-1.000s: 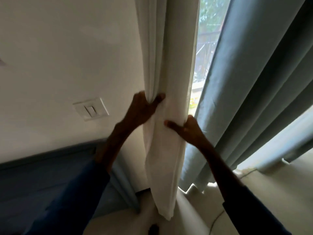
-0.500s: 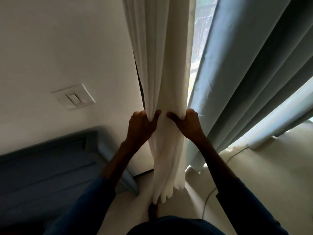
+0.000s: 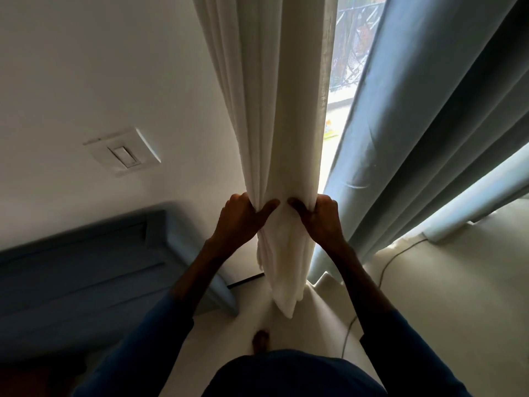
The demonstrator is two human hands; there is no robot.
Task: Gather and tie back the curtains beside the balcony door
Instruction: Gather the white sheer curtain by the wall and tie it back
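Both thumbs pinch across the front as the left hand (image 3: 239,217) and right hand (image 3: 322,217) clasp the white curtain (image 3: 286,124) into one bundle, hanging right of the wall switch (image 3: 123,151) and left of the blue curtain (image 3: 415,124); squeeze every pleat in before tying.

Left hand (image 3: 237,222), right hand (image 3: 320,222) either side of curtain (image 3: 286,110); second curtain (image 3: 429,138) right; wall switch (image 3: 126,151) left

Fingertips of left hand (image 3: 243,220) and right hand (image 3: 322,220) hidden behind gathered white curtain (image 3: 286,124) folds. Tops of white curtain and blue curtain (image 3: 429,124) cut off by upper edge. Bare foot (image 3: 261,340) partly hidden by torso.
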